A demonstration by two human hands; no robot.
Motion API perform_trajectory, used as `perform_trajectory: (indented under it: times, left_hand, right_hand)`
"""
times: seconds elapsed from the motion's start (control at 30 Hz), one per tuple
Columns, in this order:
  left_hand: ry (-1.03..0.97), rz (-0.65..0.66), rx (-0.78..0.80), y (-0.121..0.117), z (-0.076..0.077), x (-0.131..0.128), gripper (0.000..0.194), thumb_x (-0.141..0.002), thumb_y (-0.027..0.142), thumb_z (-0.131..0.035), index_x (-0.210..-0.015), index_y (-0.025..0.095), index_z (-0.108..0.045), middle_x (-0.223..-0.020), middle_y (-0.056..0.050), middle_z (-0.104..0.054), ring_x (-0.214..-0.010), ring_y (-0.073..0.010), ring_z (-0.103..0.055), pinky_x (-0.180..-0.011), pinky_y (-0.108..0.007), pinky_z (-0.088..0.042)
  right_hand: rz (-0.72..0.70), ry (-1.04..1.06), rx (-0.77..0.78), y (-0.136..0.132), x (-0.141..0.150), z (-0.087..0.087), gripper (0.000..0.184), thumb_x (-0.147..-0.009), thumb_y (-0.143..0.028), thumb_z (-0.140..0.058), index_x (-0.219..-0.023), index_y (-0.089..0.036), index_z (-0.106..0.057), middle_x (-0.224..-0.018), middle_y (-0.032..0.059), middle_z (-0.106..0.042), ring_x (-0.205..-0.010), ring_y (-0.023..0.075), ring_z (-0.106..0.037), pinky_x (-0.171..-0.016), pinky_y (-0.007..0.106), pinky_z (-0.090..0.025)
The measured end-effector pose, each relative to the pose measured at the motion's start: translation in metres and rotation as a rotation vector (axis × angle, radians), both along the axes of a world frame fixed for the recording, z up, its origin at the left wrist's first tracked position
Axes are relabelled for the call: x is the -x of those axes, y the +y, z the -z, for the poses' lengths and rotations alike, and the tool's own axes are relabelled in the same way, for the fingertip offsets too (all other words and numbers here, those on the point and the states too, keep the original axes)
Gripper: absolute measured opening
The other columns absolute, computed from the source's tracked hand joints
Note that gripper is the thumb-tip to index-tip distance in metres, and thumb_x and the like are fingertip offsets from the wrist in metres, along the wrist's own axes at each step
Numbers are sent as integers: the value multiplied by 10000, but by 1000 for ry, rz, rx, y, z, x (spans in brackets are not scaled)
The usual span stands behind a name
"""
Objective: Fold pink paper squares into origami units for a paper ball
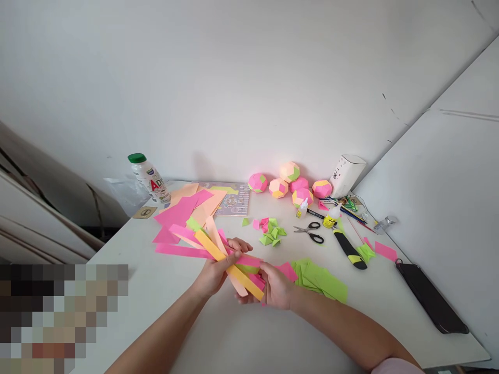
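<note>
A loose bundle of paper strips (230, 267) in orange, pink, peach and green is held between both hands above the table. My left hand (213, 274) is closed on it, thumb pressed over the orange strip. My right hand (277, 285) grips the right end, its fingers partly hidden by the strips. Beyond the bundle lie pink paper sheets (183, 210) and peach sheets (216, 202). Just past my right hand is a stack of green paper (317, 280). Small folded green pieces (273, 236) lie farther back, in front of several paper balls (302, 197).
Black-handled scissors (315, 232), a glue bottle (332, 215) and a utility knife (350, 249) lie at right. A dark phone (431, 298) rests near the right edge. A white bottle with a green cap (150, 179) stands back left. Walls bound the table behind and right.
</note>
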State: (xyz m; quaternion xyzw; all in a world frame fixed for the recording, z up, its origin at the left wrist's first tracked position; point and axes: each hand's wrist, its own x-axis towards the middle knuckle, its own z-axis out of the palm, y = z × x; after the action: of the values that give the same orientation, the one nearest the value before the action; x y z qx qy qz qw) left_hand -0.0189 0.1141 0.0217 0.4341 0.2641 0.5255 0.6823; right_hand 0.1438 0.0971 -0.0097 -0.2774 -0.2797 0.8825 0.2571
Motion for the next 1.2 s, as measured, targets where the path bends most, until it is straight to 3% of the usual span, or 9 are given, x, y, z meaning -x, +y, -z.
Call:
perform_trajectory:
  times: [0.13,0.23,0.33,0.43,0.57,0.63,0.7,1.03,1.2]
  left_hand:
    - [-92,-71,87,5,7,-3,74,-768,225,-612,-741,190,-553,-745,-5,-525,-820,-178,-551,-800,-344,-430]
    - [-169,-41,155,2,11,-10,88,-770,239,-620,-811,204,-550,-704,12,-511,-762,-154,-545,-780,-331,-439]
    - [-227,31,221,-7,14,-20,117,-796,288,-594,-851,200,-541,-697,13,-493,-719,-131,-529,-736,-300,-449]
    - [-270,98,313,-16,18,-27,170,-821,362,-546,-843,194,-536,-719,7,-501,-717,-117,-522,-723,-272,-451]
    - [-281,152,409,-25,21,-33,244,-808,429,-538,-851,189,-548,-753,-10,-549,-722,-125,-546,-710,-266,-457]
    - [-262,167,427,-26,21,-35,249,-794,426,-559,-837,180,-562,-757,-18,-574,-734,-141,-568,-717,-273,-460]
    - [-243,172,429,-27,21,-37,244,-782,407,-585,-841,170,-582,-762,-27,-598,-753,-158,-586,-727,-280,-463]
    - [-234,239,464,-26,20,-38,253,-794,375,-581,-922,158,-602,-835,-67,-645,-748,-193,-623,-695,-315,-486]
    - [-252,270,549,-24,23,-37,294,-787,439,-562,-840,152,-593,-685,-26,-596,-604,-134,-591,-609,-268,-486]
  right_hand:
    - [63,-465,-260,8,-16,-7,408,-845,-485,-421,-1065,-148,-483,-880,86,-587,-707,201,-635,-704,408,-501]
    - [389,-844,-859,10,-26,-18,401,-802,-427,-520,-1119,-193,-445,-1017,101,-535,-894,236,-581,-759,421,-485]
    - [577,-935,-1418,7,-27,-27,243,-785,-288,-557,-1003,-198,-498,-1030,98,-507,-1010,228,-503,-865,409,-440]
    - [487,-951,-1625,2,-18,-27,138,-767,-240,-571,-893,-201,-532,-1020,99,-491,-990,225,-500,-806,388,-471]
    - [400,-1061,-1643,-2,-9,-21,114,-715,-201,-606,-813,-176,-553,-1071,129,-484,-1018,266,-483,-793,415,-458]
    - [361,-1085,-1616,-2,-8,-19,41,-729,-151,-563,-762,-174,-557,-1080,130,-493,-1014,265,-484,-793,407,-448]
    - [314,-1075,-1576,-2,-8,-19,89,-760,-126,-510,-708,-184,-553,-1065,117,-514,-982,253,-493,-773,393,-444]
    - [201,-875,-1141,3,-14,-22,178,-838,-253,-477,-680,-185,-521,-913,66,-521,-811,176,-535,-656,301,-464]
    - [157,-883,-1106,10,-22,-23,292,-840,-278,-475,-565,-180,-461,-848,45,-515,-710,150,-536,-604,280,-437]
